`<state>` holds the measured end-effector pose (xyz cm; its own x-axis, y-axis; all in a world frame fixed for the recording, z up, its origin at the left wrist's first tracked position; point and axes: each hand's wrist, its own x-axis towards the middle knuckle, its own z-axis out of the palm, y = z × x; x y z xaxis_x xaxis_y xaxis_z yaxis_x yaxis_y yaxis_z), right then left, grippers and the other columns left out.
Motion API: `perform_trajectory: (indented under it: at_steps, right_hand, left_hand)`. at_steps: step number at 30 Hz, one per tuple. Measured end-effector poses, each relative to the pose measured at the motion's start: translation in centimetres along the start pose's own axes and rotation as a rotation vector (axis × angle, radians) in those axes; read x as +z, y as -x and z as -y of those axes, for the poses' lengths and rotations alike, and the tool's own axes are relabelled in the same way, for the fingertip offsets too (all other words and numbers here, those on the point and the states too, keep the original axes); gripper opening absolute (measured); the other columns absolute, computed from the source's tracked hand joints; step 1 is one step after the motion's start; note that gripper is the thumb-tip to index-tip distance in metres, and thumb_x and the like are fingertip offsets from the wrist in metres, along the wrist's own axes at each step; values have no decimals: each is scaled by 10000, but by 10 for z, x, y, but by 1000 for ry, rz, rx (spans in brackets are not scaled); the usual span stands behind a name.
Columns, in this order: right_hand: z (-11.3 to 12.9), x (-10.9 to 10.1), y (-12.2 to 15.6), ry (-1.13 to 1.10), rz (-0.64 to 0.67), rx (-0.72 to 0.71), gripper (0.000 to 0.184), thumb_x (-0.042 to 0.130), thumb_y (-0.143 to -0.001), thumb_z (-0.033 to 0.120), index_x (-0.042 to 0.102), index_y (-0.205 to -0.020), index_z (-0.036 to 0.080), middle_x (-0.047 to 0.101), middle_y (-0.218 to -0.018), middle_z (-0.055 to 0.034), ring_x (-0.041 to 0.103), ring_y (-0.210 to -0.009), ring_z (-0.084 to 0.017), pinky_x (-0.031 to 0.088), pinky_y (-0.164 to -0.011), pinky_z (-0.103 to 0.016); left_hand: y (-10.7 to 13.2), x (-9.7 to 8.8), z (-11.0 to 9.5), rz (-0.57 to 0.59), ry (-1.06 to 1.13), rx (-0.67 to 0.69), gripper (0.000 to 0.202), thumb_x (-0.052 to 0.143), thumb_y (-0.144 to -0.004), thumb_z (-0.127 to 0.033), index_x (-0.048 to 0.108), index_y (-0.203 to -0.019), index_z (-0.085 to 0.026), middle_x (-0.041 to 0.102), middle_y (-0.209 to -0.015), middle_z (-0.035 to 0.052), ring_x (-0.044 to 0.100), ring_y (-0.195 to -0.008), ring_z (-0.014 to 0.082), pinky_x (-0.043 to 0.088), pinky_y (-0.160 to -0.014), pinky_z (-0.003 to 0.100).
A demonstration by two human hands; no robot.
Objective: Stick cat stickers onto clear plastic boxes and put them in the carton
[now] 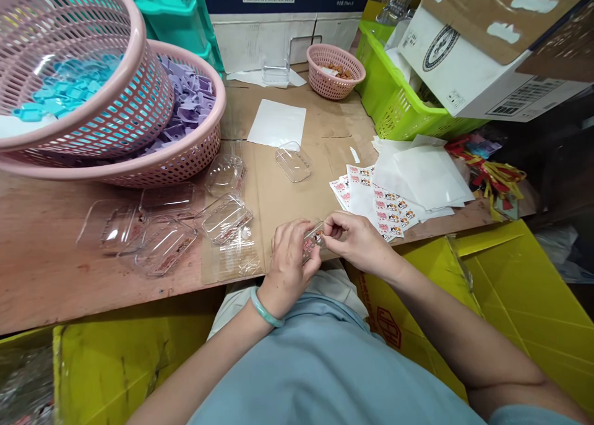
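My left hand [293, 252] is closed around a small clear plastic case [307, 244], held near the front edge of the table. A sticker [318, 237] with pink lettering and an orange-and-white cat lies along the case. The fingertips of my right hand [349, 236] pinch the sticker's far end, and they partly hide it. Just beyond my right hand are sticker sheets [390, 208] with the same cat print. One clear case [294, 163] sits farther out on the cardboard mat [269, 196]. To the left lie several clear cases [226, 219], some showing stickers on their sides.
Stacked pink baskets [180, 159] hold blue and purple plastic pieces at the left. A small pink basket [335, 91] with brown pieces stands at the back, beside a green crate [394, 106]. White sheets [429, 174] lie at the right. Yellow boxes [524, 283] flank my lap.
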<state>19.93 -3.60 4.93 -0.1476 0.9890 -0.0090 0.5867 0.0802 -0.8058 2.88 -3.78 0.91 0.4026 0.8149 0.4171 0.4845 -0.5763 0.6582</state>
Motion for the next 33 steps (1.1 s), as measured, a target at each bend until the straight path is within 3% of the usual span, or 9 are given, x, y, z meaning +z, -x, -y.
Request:
perform_trajectory:
  at_steps: [3, 6, 10, 15, 23, 33]
  right_hand:
    - [0, 0, -1, -57, 15, 44, 50, 578, -758, 155, 545, -753, 193, 528, -674, 42, 484, -613, -96, 408, -589, -217]
    - [0, -1, -2, -82, 33, 113, 88, 605, -744, 170, 593, -830, 184, 576, -693, 32, 531, -634, -102, 436, -606, -218]
    - [3, -4, -3, -38, 84, 142, 41, 576, -745, 152, 610, -735, 171, 560, -639, 33, 501, -593, -92, 412, -575, -208]
    - [9, -7, -6, 56, 132, 72, 108, 557, -723, 110, 531, -641, 174, 483, -595, 52, 437, -562, -80, 355, -555, -201]
    - [11, -4, -6, 158, 135, -61, 210, 545, -705, 51, 408, -639, 196, 429, -655, 48, 412, -632, -103, 315, -614, -229]
    - [11, 9, 0, 213, -13, -213, 234, 495, -768, 47, 367, -681, 222, 450, -703, 10, 443, -695, -155, 354, -661, -271]
  left_hand:
    - [0, 0, -2, 7, -3, -3, 415, 556, -831, -103, 420, -1212, -195, 568, -1160, 99, 502, -1122, 225, 433, -975, 396]
    - [0, 1, -3, 11, -12, -10, 415, 551, -832, -101, 422, -1214, -196, 564, -1171, 101, 498, -1126, 226, 430, -976, 400]
    - [1, 3, -3, 17, -18, -14, 396, 541, -843, -119, 423, -1213, -198, 567, -1169, 100, 500, -1124, 226, 423, -977, 403]
    - [1, 3, -4, 25, -21, -27, 389, 541, -840, -130, 433, -1206, -205, 571, -1163, 96, 506, -1116, 228, 422, -967, 401]
    - [-1, 3, -2, 22, -19, -38, 360, 534, -853, -137, 435, -1193, -201, 571, -1136, 90, 495, -1109, 225, 420, -966, 400]
    - [-4, 0, 4, -4, 4, -74, 339, 553, -842, -153, 454, -1163, -192, 581, -1096, 84, 526, -1060, 215, 447, -942, 381]
